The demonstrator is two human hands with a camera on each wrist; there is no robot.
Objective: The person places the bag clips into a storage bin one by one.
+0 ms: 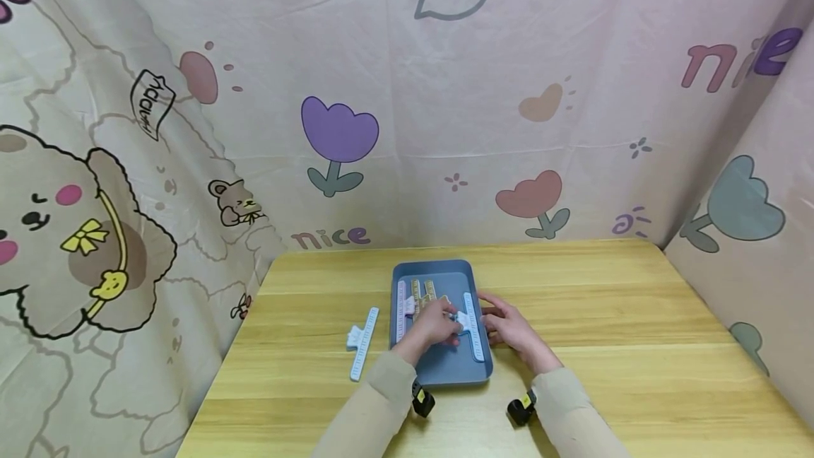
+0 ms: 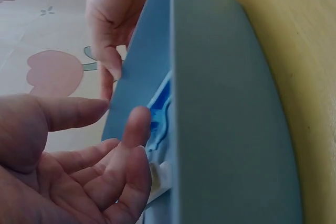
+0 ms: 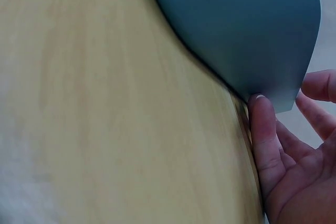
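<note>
A blue-grey tray (image 1: pixel 445 367) stands on the table. My left hand (image 1: pixel 434 324) reaches inside it, fingertips beside the handle of a light blue ruler clip (image 1: pixel 473 336) lying along the right wall. In the left wrist view, the left fingers are loosely bent and no pinch on the blue clip (image 2: pixel 158 121) shows. My right hand (image 1: pixel 511 331) is against the tray's right outer side. The right wrist view has its thumb touching the tray's wall (image 3: pixel 247 30) low down. Further left in the tray lie a pink ruler clip (image 1: pixel 400 309) and yellowish-brown ones (image 1: pixel 416 288), partly covered by the left hand.
Another light blue ruler clip (image 1: pixel 364 345) lies on the wooden table (image 1: pixel 604 316), left of the tray. A patterned cloth (image 1: pixel 420 90) hangs behind the table and along its sides. A black wrist camera (image 1: pixel 422 401) is strapped to each wrist.
</note>
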